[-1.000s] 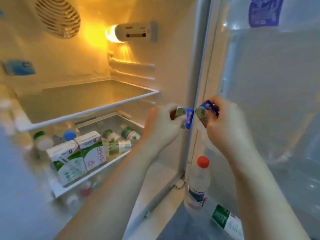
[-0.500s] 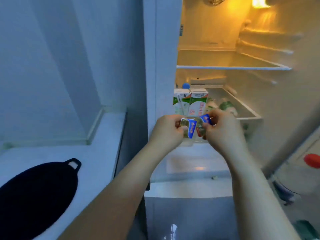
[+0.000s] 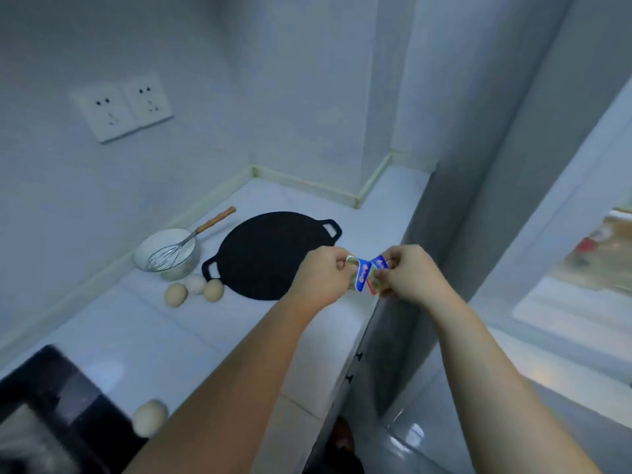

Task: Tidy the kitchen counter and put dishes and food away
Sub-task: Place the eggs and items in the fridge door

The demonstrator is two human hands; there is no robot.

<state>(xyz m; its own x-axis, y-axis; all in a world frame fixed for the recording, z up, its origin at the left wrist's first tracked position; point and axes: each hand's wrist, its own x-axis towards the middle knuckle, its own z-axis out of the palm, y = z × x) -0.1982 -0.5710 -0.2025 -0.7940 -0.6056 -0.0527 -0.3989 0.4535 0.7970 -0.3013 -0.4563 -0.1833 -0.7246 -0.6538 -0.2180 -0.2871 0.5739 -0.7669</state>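
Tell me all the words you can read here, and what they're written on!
Packet, pinched between the left hand and the right hand: white writing on a blue band, too blurred to read.
Wall sockets: no writing shows.
No other text can be seen.

Matt black griddle (image 3: 270, 254), wire whisk (image 3: 171, 253) with wooden handle, glossy white counter (image 3: 143, 336).

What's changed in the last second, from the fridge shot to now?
The view swung left from the open fridge to the counter, and the hands came with it. A second ago each held a packet, apart; now the left hand and right hand hold the packets touching, over the counter edge by the pan. Unchanged: both hands still pinch them; nothing let go.
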